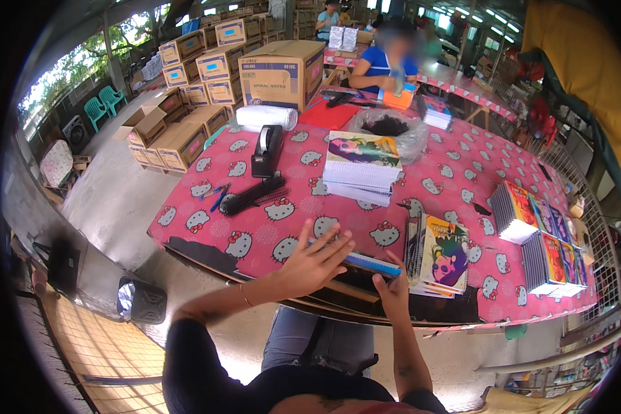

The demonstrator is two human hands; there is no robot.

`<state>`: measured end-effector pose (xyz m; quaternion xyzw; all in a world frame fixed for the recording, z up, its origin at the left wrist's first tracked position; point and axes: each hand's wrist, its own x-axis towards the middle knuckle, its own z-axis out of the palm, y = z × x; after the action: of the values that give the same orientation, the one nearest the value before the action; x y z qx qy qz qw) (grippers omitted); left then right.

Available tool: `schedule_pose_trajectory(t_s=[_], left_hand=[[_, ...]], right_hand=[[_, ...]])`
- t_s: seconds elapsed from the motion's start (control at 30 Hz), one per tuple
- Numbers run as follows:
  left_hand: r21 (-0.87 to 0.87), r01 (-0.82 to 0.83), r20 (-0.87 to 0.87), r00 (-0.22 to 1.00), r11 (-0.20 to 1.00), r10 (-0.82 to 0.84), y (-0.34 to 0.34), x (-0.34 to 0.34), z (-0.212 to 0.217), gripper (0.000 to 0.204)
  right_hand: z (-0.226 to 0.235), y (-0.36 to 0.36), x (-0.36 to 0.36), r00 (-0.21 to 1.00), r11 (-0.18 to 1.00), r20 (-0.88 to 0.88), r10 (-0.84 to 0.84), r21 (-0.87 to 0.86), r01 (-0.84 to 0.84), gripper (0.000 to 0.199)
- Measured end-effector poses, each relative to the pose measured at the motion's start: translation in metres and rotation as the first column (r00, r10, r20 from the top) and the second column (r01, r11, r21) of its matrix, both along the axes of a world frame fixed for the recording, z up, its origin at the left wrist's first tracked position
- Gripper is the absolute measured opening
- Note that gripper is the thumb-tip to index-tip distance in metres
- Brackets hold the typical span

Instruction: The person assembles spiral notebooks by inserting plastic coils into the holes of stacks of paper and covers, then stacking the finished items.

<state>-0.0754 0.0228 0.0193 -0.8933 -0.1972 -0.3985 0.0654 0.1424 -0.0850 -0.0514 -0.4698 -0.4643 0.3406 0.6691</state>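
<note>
A thin notebook with a blue edge (pixel 371 263) is held edge-on at the table's front edge, its faces mostly hidden. My left hand (pixel 316 259) lies over its left part with the fingers stretched out. The thumb and fingers of my right hand (pixel 392 288) grip its right end. Just right of that hand stands a small stack of spiral notebooks (pixel 443 254) with a colourful animal cover. Farther back sits a taller notebook stack (pixel 361 168), white page edges facing me. A bundle of black binding coils (pixel 254 196) rests left of my hands, beside blue-handled pliers (pixel 219 198).
A black tape dispenser (pixel 266 153) and a white roll (pixel 266 117) stand at the back left. Behind the tall stack is a plastic bag of black coils (pixel 388 128). More notebook stacks (pixel 544 257) line the right. Across the table, a person in blue (pixel 374 69) handles an orange notebook.
</note>
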Motion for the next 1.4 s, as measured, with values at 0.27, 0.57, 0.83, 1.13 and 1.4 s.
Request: schedule_pose_trajectory(t_s=[0.27,0.57,0.83,1.13,1.4], left_hand=[[-0.918,0.143,0.228,0.953,0.371,0.197,0.006,-0.024,-0.078,0.056],[-0.055,-0.683,-0.214,0.721,0.728,0.659,0.237,-0.128,-0.143,0.04],[0.084,-0.54,-0.082,0.834,0.837,0.546,0.179,-0.084,-0.103,0.037],[-0.763,0.18,0.465,0.82,0.621,0.333,0.001,-0.025,-0.087,0.033],[-0.624,0.161,0.562,0.773,0.765,0.295,0.005,-0.05,-0.019,0.044]], right_hand=[[-0.031,0.004,0.025,0.97,0.988,0.188,-0.152,0.023,0.151,0.048],[-0.03,0.009,0.031,0.982,0.994,0.159,-0.102,0.057,0.094,0.045],[-0.026,0.017,0.036,0.985,0.995,0.143,-0.1,0.035,0.096,0.056],[-0.004,0.009,0.02,0.988,0.993,0.124,-0.089,-0.062,0.097,0.077],[0.063,0.008,-0.012,0.617,0.886,0.639,-0.459,0.379,0.267,0.061]])
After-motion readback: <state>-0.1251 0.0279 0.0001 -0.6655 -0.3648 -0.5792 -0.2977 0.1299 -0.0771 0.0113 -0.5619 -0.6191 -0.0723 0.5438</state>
